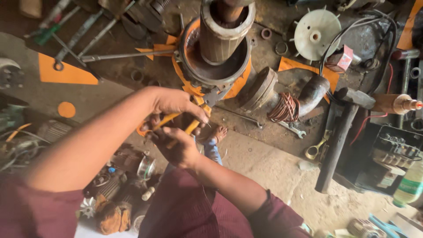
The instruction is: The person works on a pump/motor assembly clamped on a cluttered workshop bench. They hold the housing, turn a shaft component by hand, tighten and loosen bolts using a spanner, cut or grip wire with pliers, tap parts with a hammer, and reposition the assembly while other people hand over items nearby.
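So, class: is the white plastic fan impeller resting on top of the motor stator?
No: the white fan impeller lies on the ground apart from the motor stator, to its right in the view.

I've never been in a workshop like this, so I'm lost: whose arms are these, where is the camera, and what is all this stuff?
The camera sits on the person's head and looks down, so the arms are their own. The left hand and right hand together grip yellow-handled pliers, whose jaws point at a big rusty cylindrical motor body standing on the dirty floor. Around it lie a coil of copper wire, a white plastic fan, a hammer, spanners and orange paper scraps. The person's bare foot shows below the hands.
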Action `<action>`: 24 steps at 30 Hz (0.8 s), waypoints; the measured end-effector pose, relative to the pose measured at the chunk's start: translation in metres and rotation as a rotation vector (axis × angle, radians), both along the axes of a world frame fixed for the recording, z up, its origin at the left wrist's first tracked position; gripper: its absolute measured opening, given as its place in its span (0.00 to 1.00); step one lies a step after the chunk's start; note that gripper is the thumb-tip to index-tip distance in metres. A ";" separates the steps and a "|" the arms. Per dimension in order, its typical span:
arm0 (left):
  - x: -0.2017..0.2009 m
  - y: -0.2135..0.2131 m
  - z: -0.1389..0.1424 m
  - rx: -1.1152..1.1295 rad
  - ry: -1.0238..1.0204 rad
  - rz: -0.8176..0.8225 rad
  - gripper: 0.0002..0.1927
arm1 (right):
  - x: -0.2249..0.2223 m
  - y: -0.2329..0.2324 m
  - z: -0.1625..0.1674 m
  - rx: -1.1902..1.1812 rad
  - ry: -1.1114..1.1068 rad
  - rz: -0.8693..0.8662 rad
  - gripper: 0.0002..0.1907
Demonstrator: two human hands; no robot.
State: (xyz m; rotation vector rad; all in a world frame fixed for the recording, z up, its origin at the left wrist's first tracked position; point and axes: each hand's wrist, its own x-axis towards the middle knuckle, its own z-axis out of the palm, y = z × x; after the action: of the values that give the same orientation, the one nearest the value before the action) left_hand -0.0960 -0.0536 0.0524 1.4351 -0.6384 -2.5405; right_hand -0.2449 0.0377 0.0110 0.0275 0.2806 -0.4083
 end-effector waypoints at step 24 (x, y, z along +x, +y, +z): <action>-0.035 0.007 -0.016 -0.107 0.218 0.079 0.12 | -0.055 -0.025 0.025 0.018 0.086 0.174 0.23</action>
State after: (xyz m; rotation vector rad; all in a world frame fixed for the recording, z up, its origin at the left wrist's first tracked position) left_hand -0.1314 -0.0470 0.0363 1.1064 -0.6556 -2.5118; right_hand -0.2997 0.0128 0.0362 0.0034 0.3688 -0.2341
